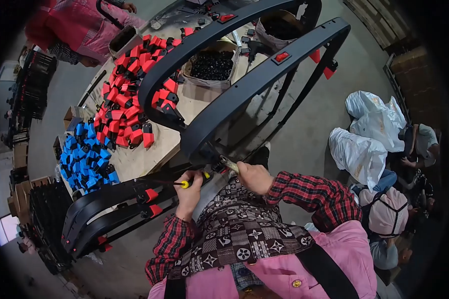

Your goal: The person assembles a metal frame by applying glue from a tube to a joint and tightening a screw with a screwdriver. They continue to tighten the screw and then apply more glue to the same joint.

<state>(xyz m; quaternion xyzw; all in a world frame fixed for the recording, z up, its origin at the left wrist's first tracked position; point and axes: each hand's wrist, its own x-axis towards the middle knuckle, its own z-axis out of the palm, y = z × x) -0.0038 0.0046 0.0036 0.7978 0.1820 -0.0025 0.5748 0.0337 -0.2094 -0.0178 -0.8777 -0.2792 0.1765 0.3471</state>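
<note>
My left hand (188, 193) is closed around a slim black-and-yellow tool, probably a screwdriver (185, 184); its thin dark end points left. My right hand (254, 178) grips a pale, worn stick-like handle (228, 164), whose far end meets the lower end of a curved black frame (219, 112). What the handle belongs to is hidden. This frame arches up and away from me, with a red switch-like piece (281, 57) on its top face. Left of my left hand, more curved black frames (92, 209) with red end pieces lie low.
A wooden table (149, 158) bears a heap of red-and-black parts (129, 99) and blue-and-black parts (87, 157). Boxes of small black pieces (212, 65) stand behind. A person in pink (80, 27) is across the table. White sacks (361, 152) and seated people are at the right.
</note>
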